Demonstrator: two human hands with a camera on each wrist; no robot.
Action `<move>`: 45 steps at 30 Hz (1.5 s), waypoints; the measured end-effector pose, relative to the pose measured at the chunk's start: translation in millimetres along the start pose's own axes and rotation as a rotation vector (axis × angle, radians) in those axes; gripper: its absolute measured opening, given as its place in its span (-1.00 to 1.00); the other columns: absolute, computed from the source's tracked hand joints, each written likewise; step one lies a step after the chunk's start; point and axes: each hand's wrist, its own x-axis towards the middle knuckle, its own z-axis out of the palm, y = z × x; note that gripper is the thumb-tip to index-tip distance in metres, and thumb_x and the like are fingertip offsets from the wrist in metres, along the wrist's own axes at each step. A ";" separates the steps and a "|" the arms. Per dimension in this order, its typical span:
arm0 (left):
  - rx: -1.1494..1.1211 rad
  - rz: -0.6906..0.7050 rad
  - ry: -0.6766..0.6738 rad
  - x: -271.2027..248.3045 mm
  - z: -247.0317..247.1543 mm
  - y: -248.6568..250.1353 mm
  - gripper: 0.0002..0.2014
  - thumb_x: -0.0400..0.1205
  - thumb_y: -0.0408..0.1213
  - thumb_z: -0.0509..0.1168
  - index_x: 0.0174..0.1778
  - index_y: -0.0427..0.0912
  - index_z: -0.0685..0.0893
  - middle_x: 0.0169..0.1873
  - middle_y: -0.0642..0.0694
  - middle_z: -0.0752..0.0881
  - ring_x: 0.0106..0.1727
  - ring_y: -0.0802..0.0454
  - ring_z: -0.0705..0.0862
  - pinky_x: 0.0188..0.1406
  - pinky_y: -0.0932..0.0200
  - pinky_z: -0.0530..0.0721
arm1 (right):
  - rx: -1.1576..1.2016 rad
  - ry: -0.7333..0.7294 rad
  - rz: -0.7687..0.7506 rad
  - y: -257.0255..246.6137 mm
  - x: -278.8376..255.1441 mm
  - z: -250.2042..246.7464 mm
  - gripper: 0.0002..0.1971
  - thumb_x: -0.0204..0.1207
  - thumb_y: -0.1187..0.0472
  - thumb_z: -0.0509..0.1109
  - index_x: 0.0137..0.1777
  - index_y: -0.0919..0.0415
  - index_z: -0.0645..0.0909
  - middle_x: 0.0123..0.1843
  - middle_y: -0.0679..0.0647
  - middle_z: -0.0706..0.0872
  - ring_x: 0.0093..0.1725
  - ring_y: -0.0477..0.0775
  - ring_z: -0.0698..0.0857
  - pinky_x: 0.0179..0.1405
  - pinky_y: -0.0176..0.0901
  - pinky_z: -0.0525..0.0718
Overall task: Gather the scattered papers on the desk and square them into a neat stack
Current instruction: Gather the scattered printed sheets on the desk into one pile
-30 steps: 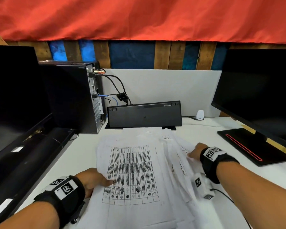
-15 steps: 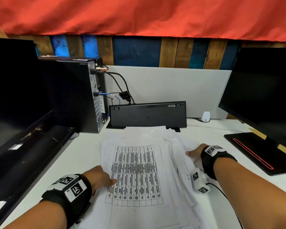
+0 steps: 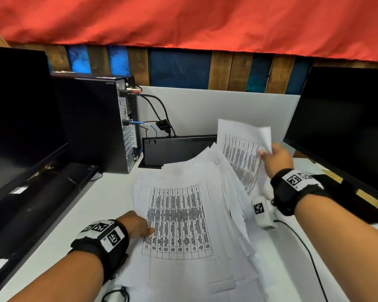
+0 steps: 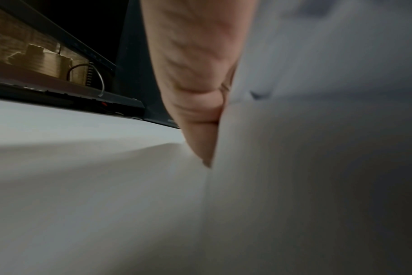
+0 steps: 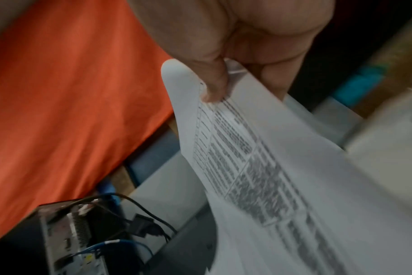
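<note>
Several white printed sheets lie overlapped on the white desk (image 3: pixel 59 238), the top sheet (image 3: pixel 177 223) showing a table of text. My left hand (image 3: pixel 138 227) rests on that sheet's left edge with the thumb on the print; in the left wrist view the hand (image 4: pixel 200 93) lies against the paper (image 4: pixel 306 167) and its fingers are hidden. My right hand (image 3: pixel 275 158) pinches the far right edge of a raised sheaf of papers (image 3: pixel 240 153), lifted and tilted above the desk. The right wrist view shows the thumb (image 5: pixel 212 81) pressing on the printed sheet (image 5: pixel 259 167).
A black keyboard (image 3: pixel 175 149) stands on edge against the white partition behind the papers. A computer tower (image 3: pixel 100 123) and a monitor (image 3: pixel 20 118) stand at left, a second monitor (image 3: pixel 345 127) at right. A cable (image 3: pixel 310 258) trails at lower right.
My right hand has lifted the right-hand sheets off the desk and raised them up and back. The left hand has stayed on the top sheet.
</note>
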 end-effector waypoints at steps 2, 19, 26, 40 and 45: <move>0.011 0.004 -0.001 0.1 1.1 -1.1 -0.39 0.80 0.04 -0.16 0.40 -0.39 0.55 0.40 -0.30 0.56 0.31 -0.11 0.52 0.45 0.09 0.40 | 0.072 0.101 -0.155 -30.2 -0.2 -19.5 -0.81 0.62 0.23 0.28 0.15 0.30 0.60 -0.03 0.29 0.69 -0.04 0.20 0.66 -0.04 -0.07 0.63; -0.136 0.063 0.105 4.4 12.2 -10.6 -0.51 0.83 -0.16 -0.16 0.43 -0.40 0.53 0.36 -0.36 0.60 0.45 -0.26 0.51 0.39 0.09 0.44 | -0.283 -0.288 0.119 13.7 -27.3 33.9 -0.76 0.48 0.39 0.29 0.11 0.45 0.63 0.12 0.40 0.71 0.17 0.37 0.68 0.08 -0.03 0.60; -0.565 -0.001 0.157 19.0 -3.3 6.1 -0.54 0.81 -0.19 0.01 0.58 -0.36 0.28 0.34 -0.32 0.62 0.47 -0.25 0.50 0.28 0.18 0.43 | -0.655 -0.483 0.367 55.7 -57.7 54.3 -0.06 0.33 -0.38 0.38 0.52 0.29 0.28 0.51 0.29 0.43 0.48 0.31 0.45 0.45 0.07 0.46; -0.450 -0.113 0.122 47.8 -23.7 51.9 -0.52 0.70 -0.18 0.13 0.54 -0.25 0.34 0.48 -0.24 0.44 0.54 -0.25 0.38 0.49 0.00 0.42 | -0.512 -0.623 0.546 52.8 -40.1 45.3 -0.13 0.26 -0.09 0.62 0.48 0.36 0.42 0.43 0.22 0.58 0.38 0.21 0.59 0.37 -0.09 0.56; -0.604 -0.081 0.118 53.7 -30.3 54.0 -0.29 0.60 0.02 0.30 0.56 -0.30 0.26 0.49 -0.21 0.50 0.49 -0.17 0.51 0.40 0.13 0.48 | -0.296 -0.539 0.596 56.3 -38.9 55.3 0.12 0.05 -0.17 0.71 0.51 0.43 0.32 0.41 0.30 0.55 0.37 0.31 0.58 0.31 -0.04 0.57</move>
